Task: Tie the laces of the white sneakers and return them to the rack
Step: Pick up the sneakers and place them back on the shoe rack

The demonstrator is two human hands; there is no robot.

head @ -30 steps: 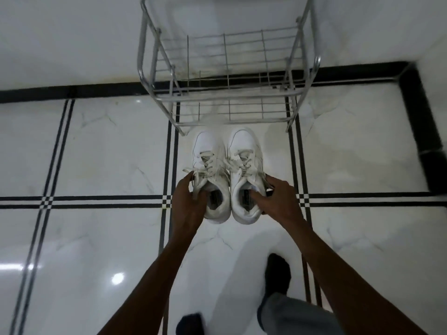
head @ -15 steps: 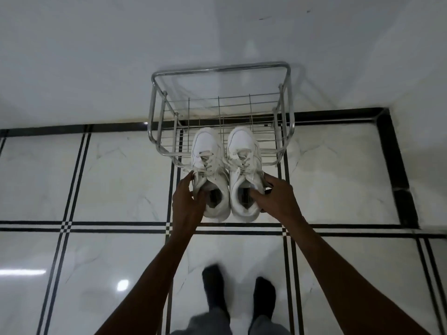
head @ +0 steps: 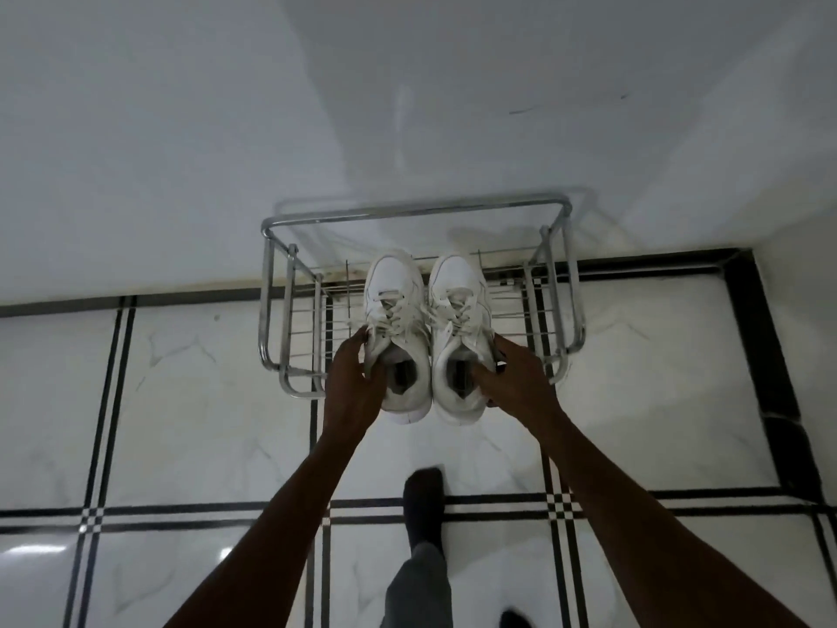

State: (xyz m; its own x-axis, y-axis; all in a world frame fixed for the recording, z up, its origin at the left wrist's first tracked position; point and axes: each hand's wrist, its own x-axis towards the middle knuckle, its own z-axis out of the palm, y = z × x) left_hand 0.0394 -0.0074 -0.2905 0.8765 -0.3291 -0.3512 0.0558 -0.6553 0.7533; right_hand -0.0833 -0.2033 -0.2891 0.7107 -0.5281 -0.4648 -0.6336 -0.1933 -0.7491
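Two white sneakers are held side by side over the chrome wire rack, toes toward the wall. My left hand grips the collar of the left sneaker, thumb inside its opening. The right sneaker is gripped at its collar by my right hand. Both pairs of laces look tied in bows. The heels stick out past the rack's front rail; I cannot tell whether the soles touch the shelf.
The rack stands against a white wall on a glossy white marble floor with black inlay lines. A wall corner lies at the right. My feet in dark socks stand just behind the rack.
Both hands have carried the sneakers forward from the floor in front of the rack to over its top shelf. I have stepped closer to the wall.
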